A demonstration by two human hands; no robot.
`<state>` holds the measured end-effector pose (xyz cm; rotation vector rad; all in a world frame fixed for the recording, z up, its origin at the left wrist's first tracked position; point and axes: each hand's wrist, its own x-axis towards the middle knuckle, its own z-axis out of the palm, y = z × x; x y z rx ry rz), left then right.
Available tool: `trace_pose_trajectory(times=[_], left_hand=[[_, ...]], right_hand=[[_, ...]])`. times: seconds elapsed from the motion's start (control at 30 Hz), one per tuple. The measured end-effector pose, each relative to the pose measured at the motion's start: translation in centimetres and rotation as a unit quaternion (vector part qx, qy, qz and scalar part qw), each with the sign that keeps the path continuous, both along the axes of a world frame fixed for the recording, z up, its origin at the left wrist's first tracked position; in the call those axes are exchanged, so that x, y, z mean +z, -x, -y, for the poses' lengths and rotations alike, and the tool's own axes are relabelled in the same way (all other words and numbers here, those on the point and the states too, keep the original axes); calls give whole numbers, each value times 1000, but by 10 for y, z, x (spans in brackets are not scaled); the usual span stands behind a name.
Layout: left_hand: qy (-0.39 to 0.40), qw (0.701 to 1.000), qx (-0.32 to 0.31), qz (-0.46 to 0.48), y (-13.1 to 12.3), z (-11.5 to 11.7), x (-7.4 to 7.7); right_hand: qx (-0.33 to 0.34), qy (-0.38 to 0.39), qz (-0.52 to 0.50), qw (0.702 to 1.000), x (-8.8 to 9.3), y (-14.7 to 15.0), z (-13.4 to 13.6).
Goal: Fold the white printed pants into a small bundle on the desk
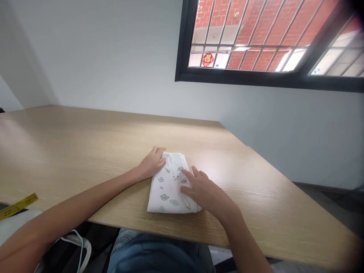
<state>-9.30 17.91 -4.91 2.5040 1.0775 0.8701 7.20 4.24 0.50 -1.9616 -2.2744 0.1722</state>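
Note:
A white cloth (pixel 169 187) printed with small green bear faces and leaves lies folded into a flat, thick rectangle near the table's front edge. My left hand (pixel 152 163) rests at its upper left edge, thumb on the cloth and fingers along the far corner. Across the right side of the cloth lies my right hand (pixel 200 185), its fingers spread and touching the printed top. Neither hand is wrapped round the cloth. Whether anything is under the folds is hidden.
The pale wooden table (pixel 99 148) reaches back to a grey wall (pixel 113 57). Its right edge slants toward me. A barred window (pixel 250 38) is set in the wall at upper right. A yellow strip (pixel 18 206) and a white strap (pixel 87 250) show at lower left.

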Motion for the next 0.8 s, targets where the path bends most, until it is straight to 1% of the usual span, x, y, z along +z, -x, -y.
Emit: trace_pose_trajectory(times=[0.07, 0.1, 0.13, 0.17, 0.23, 0.27, 0.3, 0.33, 0.37, 0.47, 0.53, 0.6, 0.63, 0.7, 0.77, 0.8], left_hand=[[-21, 999, -27, 13, 0, 19, 11], [-21, 998, -63, 13, -1, 30, 18], [-4, 993, -122, 6, -2, 42, 23], [24, 980, -198, -9, -3, 53, 27], [87, 932, -349, -54, -5, 68, 31], [103, 909, -396, -84, -7, 70, 30], [101, 897, -415, -115, -9, 68, 28], [79, 899, -406, -146, -11, 61, 25], [47, 906, -382, -174, -14, 50, 22], [-48, 935, -269, -226, -23, 4, 14], [-73, 950, -200, -227, -28, -23, 12], [-77, 960, -162, -214, -30, -36, 12], [-79, 963, -154, -209, -29, -36, 12], [-94, 966, -137, -199, -23, -25, 15], [-108, 967, -125, -193, -10, -1, 19], [-102, 967, -128, -196, -2, 14, 21]], right_hand=[[54, -62, -9, 997, 0, 1, 0], [93, -87, -23, 992, -2, 3, 1], [130, -96, -42, 986, -5, 5, 4], [158, -90, -60, 981, -9, 8, 8], [175, -65, -79, 979, -21, 15, 19], [170, -66, -80, 980, -28, 19, 25], [162, -79, -77, 981, -35, 22, 32], [159, -101, -69, 980, -42, 24, 38], [164, -126, -59, 977, -48, 26, 43], [191, -180, -12, 965, -61, 27, 56], [193, -207, 16, 959, -66, 28, 61], [185, -228, 28, 956, -69, 29, 64], [182, -236, 28, 954, -69, 30, 65], [185, -246, 14, 951, -68, 30, 66], [184, -247, -29, 951, -63, 27, 65], [173, -249, -55, 952, -60, 24, 64]])
